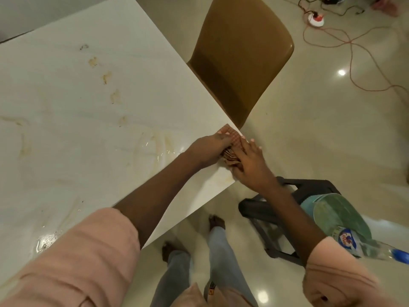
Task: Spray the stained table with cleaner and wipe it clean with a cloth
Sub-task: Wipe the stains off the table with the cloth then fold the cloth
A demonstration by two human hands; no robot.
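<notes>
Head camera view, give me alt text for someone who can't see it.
Both hands, left hand and right hand, hold a checked cloth at the corner of a white table marked with brown stains and wet patches. A brown chair stands beyond the table, and a spray bottle lies on a dark stool at the right.

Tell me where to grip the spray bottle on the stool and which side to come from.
Take the spray bottle round its clear body, just past the label. It lies on its side on the dark stool, blue cap end pointing right, so a grip from above should wrap it. The right hand is nearer.
</notes>
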